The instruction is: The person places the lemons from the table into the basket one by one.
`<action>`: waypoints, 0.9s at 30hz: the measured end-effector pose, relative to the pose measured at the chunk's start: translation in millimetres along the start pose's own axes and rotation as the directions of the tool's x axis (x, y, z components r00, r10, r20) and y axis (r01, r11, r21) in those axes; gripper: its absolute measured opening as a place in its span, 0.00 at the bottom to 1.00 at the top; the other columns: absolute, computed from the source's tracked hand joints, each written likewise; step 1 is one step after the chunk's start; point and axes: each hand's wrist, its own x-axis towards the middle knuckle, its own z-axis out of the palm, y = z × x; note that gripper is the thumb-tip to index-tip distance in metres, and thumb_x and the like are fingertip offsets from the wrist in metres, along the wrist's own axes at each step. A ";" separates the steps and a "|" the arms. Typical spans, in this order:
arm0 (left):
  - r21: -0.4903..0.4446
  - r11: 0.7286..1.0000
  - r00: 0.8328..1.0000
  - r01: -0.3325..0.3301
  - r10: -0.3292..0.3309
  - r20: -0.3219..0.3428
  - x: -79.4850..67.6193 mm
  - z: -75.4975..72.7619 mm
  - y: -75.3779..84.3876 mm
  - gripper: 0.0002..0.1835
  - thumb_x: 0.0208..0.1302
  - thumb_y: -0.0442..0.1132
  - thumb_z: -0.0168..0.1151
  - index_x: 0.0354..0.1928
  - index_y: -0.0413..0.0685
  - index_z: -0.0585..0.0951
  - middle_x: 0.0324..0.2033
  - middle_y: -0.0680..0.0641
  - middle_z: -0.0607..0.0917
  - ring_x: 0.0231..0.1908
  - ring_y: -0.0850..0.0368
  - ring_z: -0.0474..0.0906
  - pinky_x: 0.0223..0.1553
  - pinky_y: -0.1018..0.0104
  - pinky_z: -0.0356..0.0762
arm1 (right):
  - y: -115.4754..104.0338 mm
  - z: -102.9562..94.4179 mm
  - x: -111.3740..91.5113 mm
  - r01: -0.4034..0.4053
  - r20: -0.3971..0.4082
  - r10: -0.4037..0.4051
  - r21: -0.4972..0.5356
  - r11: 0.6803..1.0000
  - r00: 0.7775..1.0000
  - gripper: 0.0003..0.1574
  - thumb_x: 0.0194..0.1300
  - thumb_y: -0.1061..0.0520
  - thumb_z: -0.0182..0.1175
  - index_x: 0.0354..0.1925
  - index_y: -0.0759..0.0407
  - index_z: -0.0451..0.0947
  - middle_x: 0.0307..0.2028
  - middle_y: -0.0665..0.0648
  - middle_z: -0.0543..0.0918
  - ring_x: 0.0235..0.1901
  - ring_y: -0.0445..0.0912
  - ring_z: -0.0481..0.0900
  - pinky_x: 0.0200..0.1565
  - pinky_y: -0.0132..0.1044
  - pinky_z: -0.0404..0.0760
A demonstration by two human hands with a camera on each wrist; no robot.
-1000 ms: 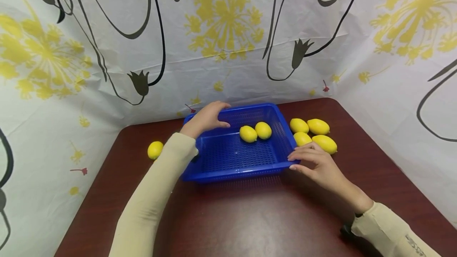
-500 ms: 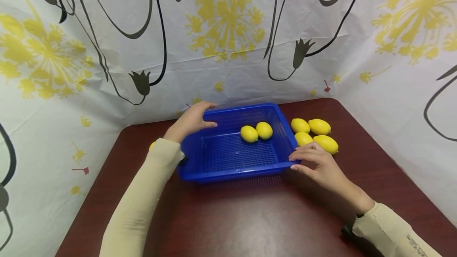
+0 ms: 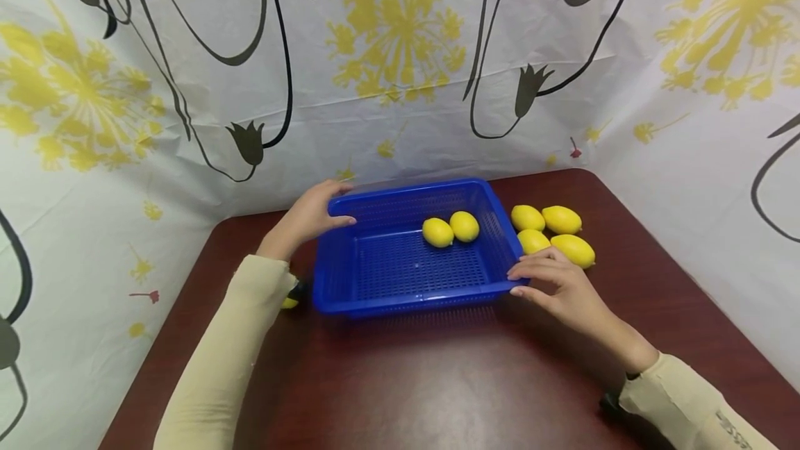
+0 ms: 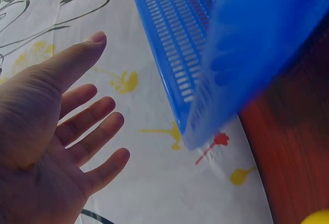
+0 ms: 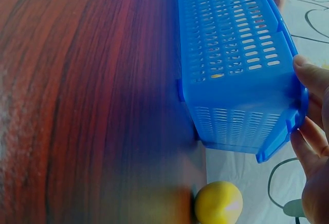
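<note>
A blue perforated plastic basket [image 3: 412, 299] stands on the table with two lemons inside, a left lemon [image 3: 437, 232] and a right lemon [image 3: 464, 226]. My right hand [image 3: 556, 290] pinches the rim at its near right corner; in the right wrist view the thumb [image 5: 308, 72] lies on the rim and the fingers bend around the corner. By the far left corner is my left hand [image 3: 306, 214], its fingers spread and holding nothing. The left wrist view shows a gap between this left hand [image 4: 61, 111] and the basket [image 4: 180, 95].
Several lemons [image 3: 573, 250] sit in a cluster right of the basket. Left of it, a lemon [image 3: 289, 303] is mostly hidden by my left sleeve [image 3: 250, 304]. The dark red table [image 3: 400, 380] ends at patterned white sheeting [image 3: 400, 137] behind and on both sides.
My left hand has moved left, from over the basket to its far left corner. Its sleeve now covers most of the left lemon. The right hand and the basket have stayed put.
</note>
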 end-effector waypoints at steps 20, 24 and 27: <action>0.028 1.000 0.999 0.004 -0.004 -0.033 -47.9 1.8 -37.9 0.34 0.59 0.47 0.72 0.64 0.39 0.74 0.61 0.36 0.77 0.62 0.39 0.72 0.66 0.42 0.70 | 1.3 0.1 0.1 -0.021 0.008 0.021 -0.006 1.000 1.000 0.23 0.44 0.68 0.77 0.41 0.53 0.87 0.42 0.49 0.89 0.50 0.42 0.75 0.55 0.18 0.68; 0.042 0.999 1.000 0.023 -0.022 -0.018 -57.6 5.0 -43.3 0.34 0.59 0.47 0.72 0.64 0.39 0.74 0.61 0.36 0.77 0.62 0.39 0.72 0.67 0.41 0.69 | 2.1 -0.2 0.0 -0.020 0.010 0.020 -0.013 1.000 1.000 0.23 0.44 0.68 0.77 0.41 0.53 0.87 0.42 0.48 0.89 0.50 0.41 0.75 0.54 0.18 0.68; 0.042 0.999 0.999 0.030 -0.030 -0.017 -65.2 6.7 -47.2 0.34 0.60 0.47 0.71 0.64 0.39 0.74 0.61 0.36 0.77 0.63 0.38 0.72 0.67 0.41 0.69 | 1.7 -0.5 0.1 -0.015 0.008 0.015 -0.013 1.000 1.000 0.23 0.44 0.68 0.77 0.41 0.52 0.87 0.42 0.49 0.89 0.50 0.41 0.75 0.55 0.18 0.68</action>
